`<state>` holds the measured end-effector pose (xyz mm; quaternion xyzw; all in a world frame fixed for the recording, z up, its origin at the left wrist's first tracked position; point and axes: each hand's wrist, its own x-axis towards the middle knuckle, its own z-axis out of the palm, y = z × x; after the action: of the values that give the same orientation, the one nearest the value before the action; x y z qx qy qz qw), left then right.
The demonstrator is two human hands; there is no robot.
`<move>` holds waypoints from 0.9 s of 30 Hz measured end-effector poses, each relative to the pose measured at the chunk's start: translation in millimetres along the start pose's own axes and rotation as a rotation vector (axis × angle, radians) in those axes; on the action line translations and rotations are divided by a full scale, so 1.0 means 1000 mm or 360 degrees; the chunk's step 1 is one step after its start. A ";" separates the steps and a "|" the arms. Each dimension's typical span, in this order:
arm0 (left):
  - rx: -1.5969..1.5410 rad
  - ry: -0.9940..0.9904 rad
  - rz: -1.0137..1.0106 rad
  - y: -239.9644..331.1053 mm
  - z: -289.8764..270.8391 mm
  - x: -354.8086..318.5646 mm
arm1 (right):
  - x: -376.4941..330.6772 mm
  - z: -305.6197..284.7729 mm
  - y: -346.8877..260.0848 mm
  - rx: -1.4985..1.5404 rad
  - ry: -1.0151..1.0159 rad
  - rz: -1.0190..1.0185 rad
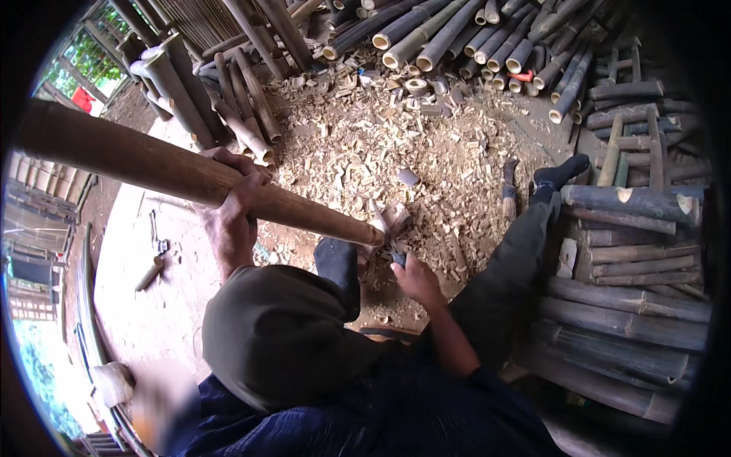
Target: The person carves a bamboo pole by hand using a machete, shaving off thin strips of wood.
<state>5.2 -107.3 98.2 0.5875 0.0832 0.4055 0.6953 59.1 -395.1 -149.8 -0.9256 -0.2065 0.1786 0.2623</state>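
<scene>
A long brown bamboo pole (pixel 164 166) slants from the upper left down to the middle of the head view. My left hand (pixel 232 206) is wrapped around it partway along. Beside the pole's lower end, my right hand (pixel 419 279) closes on the dark handle of a tool (pixel 398 257). Its working end is hard to make out against the shavings and a small wood block (pixel 396 218). My dark-covered left foot (pixel 337 273) rests close to the pole's lower end, and my right leg (pixel 502 263) stretches out to the right.
Pale wood chips (pixel 426 164) cover the ground ahead. A large knife (pixel 509 190) lies on them near my right foot (pixel 561 174). Cut bamboo poles (pixel 449 42) are stacked at the back, with more bamboo lengths (pixel 624 320) on the right. A short bamboo piece (pixel 149 274) lies at left.
</scene>
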 end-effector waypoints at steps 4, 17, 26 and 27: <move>0.0189 0.0559 -0.0023 -0.011 -0.031 -0.004 | -0.009 -0.018 0.001 0.1280 -0.0383 0.0245; -0.0076 0.0864 -0.0092 -0.095 -0.115 0.004 | -0.019 -0.080 0.023 0.2541 -0.0778 0.0235; 0.0837 0.0587 0.0373 0.007 -0.141 0.045 | -0.017 -0.085 0.015 0.2529 -0.0685 0.0244; 0.1447 0.0670 0.0242 0.016 -0.125 0.052 | -0.016 -0.081 0.021 0.2497 -0.0646 0.0291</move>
<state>-42.6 20.3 94.0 0.7408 0.3467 0.4873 0.3059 87.2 -452.8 -93.0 -0.4352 0.0116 0.4562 0.7761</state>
